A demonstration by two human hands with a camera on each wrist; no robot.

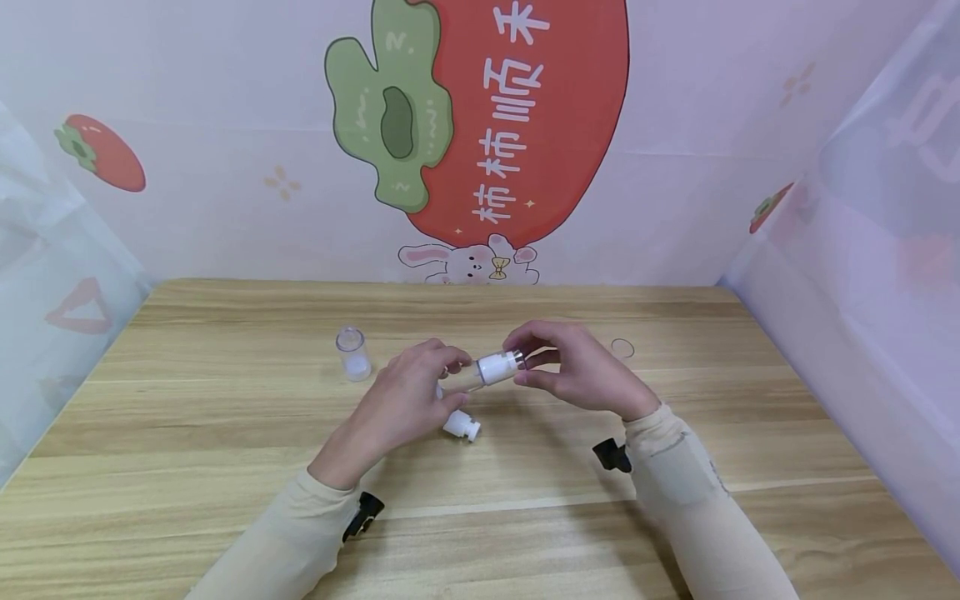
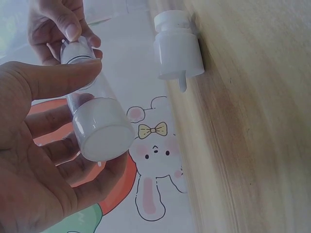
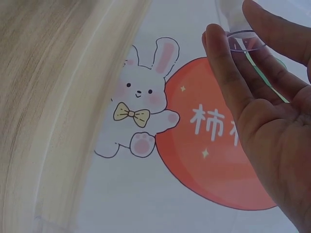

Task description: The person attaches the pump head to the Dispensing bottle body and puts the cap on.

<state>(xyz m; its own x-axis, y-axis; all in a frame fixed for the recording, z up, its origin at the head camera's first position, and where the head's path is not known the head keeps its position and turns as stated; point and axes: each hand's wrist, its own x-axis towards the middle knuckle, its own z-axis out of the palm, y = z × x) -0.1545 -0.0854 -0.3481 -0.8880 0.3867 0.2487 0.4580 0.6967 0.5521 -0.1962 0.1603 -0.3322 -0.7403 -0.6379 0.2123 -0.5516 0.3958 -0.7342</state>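
Note:
Above the table, both hands hold a clear bottle [image 1: 465,379] with a white upper section [image 1: 498,367] and a silvery band near its right end. My left hand [image 1: 412,387] grips the clear body, thumb on one side and fingers on the other. In the left wrist view the bottle's white base [image 2: 107,130] faces the camera. At the other end, my right hand [image 1: 573,367] pinches the clear end between thumb and fingers; its round clear rim [image 3: 247,41] shows in the right wrist view. Below the left hand, a white pump head [image 1: 461,425] lies on the table, partly hidden.
A clear cylinder [image 1: 354,357] with a white bottom stands left of the hands on the wooden table [image 1: 225,433]. Right of the right hand lies a thin clear ring [image 1: 622,348]. A printed sheet [image 1: 262,208] hangs behind the table's back edge.

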